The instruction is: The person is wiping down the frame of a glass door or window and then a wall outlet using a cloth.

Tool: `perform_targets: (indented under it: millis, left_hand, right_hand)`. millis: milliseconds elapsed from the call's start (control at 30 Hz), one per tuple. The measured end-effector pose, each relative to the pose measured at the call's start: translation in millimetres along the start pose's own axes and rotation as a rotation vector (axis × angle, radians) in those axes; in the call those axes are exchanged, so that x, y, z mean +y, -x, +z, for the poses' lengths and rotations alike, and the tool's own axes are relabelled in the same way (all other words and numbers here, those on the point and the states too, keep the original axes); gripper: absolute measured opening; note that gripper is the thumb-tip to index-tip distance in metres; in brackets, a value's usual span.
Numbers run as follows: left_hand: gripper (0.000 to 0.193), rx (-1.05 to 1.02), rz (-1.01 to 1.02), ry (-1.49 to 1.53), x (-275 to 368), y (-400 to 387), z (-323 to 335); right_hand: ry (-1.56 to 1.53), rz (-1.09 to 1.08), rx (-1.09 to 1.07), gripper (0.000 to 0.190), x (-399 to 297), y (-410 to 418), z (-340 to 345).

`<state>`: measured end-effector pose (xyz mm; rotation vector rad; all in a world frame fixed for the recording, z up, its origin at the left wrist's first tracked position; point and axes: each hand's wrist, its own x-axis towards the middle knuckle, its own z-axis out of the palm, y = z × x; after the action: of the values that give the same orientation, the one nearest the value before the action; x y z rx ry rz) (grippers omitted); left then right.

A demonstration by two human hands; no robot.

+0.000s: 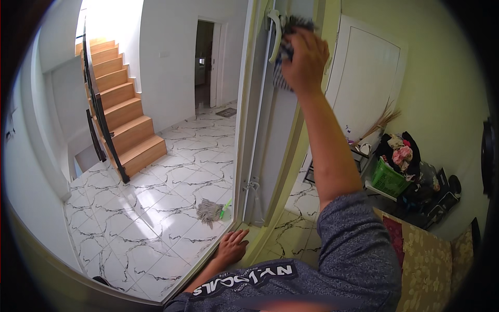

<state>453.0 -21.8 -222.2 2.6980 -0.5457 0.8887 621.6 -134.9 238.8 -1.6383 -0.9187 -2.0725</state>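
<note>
High in the view, my right hand [308, 64] grips a bunched striped cloth [284, 77]. The cloth is against the grey panel [278, 136] of a frame, right beside a white lever handle [276, 37]. Part of the cloth is hidden behind my fingers, and its upper end is blurred. Lower down, my left hand [232, 245] rests on the sill [255, 236] at the frame's bottom corner, with nothing held in it. Above the sill, a metal latch [252, 185] is fitted to the frame.
Beyond the frame on the left are a marble-patterned tile floor [156, 218], a mop head [209, 210] and a wooden staircase [130, 128]. On the right stand a white door [368, 74], a green laundry basket [388, 177] heaped with clothes, a twig broom [376, 124] and a patterned cushioned seat [427, 261].
</note>
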Motion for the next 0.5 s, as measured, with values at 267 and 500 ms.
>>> perform_targets:
  millis: [267, 500]
  left_hand:
    - [0.016, 0.019, -0.008, 0.002, -0.6, 0.7, -3.5]
    - [0.016, -0.01, 0.006, 0.007, -0.6, 1.5, 0.6]
  right_hand:
    - [0.001, 0.063, -0.109, 0.033, -41.4, 93.6, -18.5]
    - [0.108, 0.038, -0.077, 0.043, -27.2, 45.6, -15.1]
